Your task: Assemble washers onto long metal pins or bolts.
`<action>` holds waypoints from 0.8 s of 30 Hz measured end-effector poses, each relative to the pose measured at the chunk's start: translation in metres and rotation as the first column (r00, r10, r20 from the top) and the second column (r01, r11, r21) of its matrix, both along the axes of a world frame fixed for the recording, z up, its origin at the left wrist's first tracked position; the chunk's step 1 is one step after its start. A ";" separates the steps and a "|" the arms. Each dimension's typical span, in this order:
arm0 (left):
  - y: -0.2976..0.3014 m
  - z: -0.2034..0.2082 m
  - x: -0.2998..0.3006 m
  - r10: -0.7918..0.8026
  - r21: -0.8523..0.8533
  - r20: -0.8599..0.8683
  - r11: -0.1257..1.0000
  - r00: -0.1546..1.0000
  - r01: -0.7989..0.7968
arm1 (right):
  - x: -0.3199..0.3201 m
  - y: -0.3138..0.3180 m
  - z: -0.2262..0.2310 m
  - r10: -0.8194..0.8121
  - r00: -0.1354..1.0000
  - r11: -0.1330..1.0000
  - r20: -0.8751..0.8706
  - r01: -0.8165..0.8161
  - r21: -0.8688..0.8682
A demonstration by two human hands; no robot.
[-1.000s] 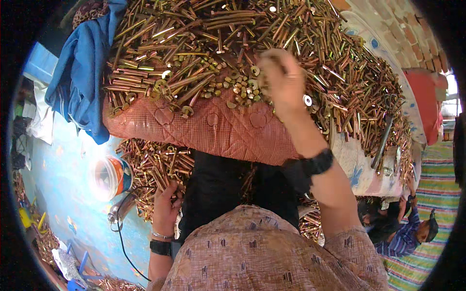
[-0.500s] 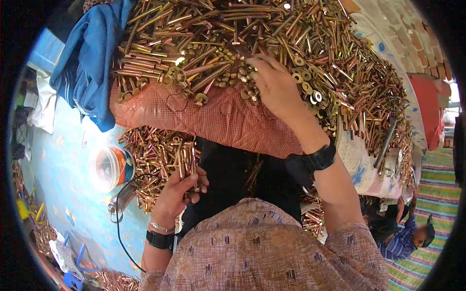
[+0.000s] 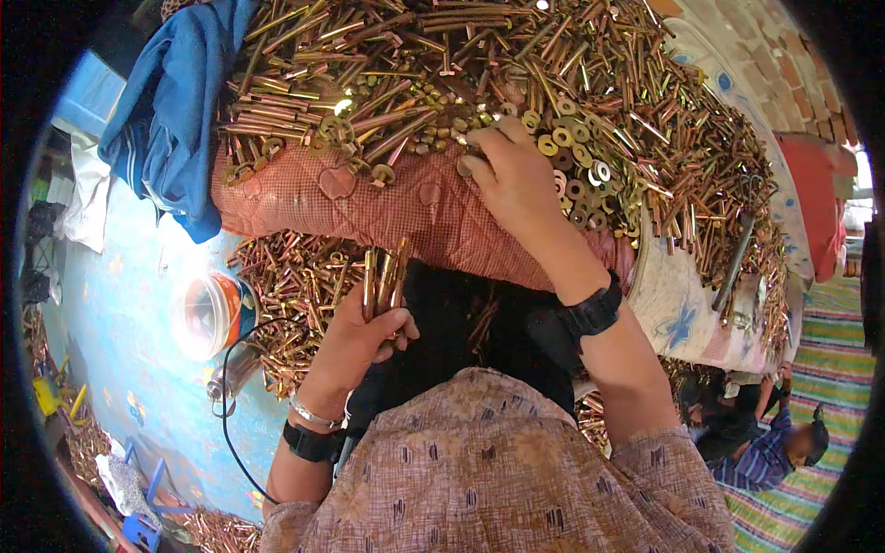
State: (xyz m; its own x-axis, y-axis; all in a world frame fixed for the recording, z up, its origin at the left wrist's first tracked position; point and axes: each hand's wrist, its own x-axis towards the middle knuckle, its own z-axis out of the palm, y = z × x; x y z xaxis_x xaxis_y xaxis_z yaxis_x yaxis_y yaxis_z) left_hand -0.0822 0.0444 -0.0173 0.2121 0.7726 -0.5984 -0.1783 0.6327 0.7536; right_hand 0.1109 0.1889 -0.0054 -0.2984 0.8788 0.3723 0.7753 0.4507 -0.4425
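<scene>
My left hand [image 3: 364, 336] is closed around several gold-coloured bolts [image 3: 383, 281], which stand roughly upright with their shafts above my fingers. It is near the front edge of a red checked cloth [image 3: 429, 217]. On the far side of that cloth, my right hand [image 3: 521, 184] reaches in from the right with bent fingers. Its fingertips are at a cluster of small nuts [image 3: 433, 138]; whatever they grip is hidden. Flat round washers [image 3: 576, 152] lie just right of this hand, some overlapping.
A large heap of loose bolts [image 3: 590, 55] spreads across the far side. More bolts [image 3: 295, 286] lie in a lower pile on the left, beside a clear plastic tub [image 3: 198, 313] and a black cable [image 3: 226, 433]. Blue cloth [image 3: 171, 129] hangs far left. Another person [image 3: 770, 452] is at right.
My left hand has moved up and slightly right with the bolts. The right hand has drawn back a little toward me, uncovering more washers, and the nuts at the cloth's edge have shifted.
</scene>
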 end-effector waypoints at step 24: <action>-0.025 -0.005 -0.017 0.124 -0.032 0.014 0.992 0.992 -0.124 | -0.010 -0.090 -0.021 -0.456 0.327 0.560 -0.827 -0.617 -0.553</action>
